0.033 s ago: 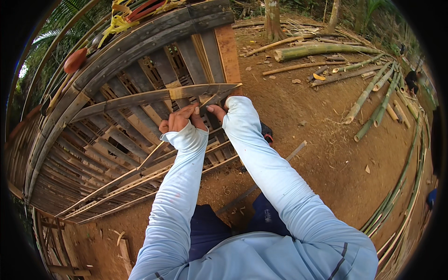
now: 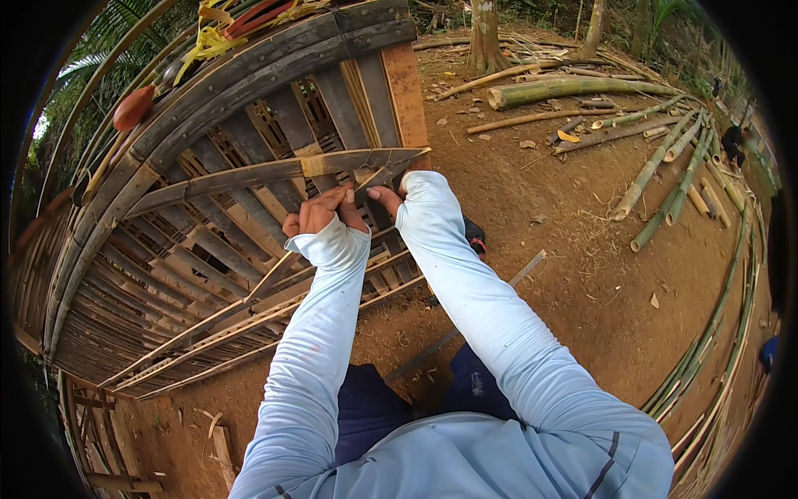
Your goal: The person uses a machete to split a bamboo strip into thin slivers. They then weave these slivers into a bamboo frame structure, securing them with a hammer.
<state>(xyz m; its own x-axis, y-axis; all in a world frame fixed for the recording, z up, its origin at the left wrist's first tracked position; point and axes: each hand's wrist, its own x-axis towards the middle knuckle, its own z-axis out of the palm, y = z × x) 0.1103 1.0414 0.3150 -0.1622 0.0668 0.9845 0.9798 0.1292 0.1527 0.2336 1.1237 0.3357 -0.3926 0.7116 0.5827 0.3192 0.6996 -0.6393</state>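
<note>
My left hand [image 2: 326, 211] is closed, thumb and fingers pinched on a thin bamboo strip [image 2: 270, 274]. The strip slants from the lower left of a slatted bamboo frame [image 2: 224, 241] up to my hand, and a short end shows past the fingertips. Close beside it, my right hand [image 2: 387, 198] shows its thumb pointing toward the left hand; the sleeve and wrist hide most of its fingers. Just beyond both hands runs a dark curved bamboo slat [image 2: 249, 176] with a yellow band around it, its pointed tip near my right hand.
A reddish wooden board [image 2: 405, 96] edges the frame's far right. An orange-brown rounded object [image 2: 135, 108] and yellow strips [image 2: 208, 50] sit along its upper left. Cut bamboo poles [image 2: 582, 90] lie on brown soil at the right, near a tree trunk [image 2: 485, 37].
</note>
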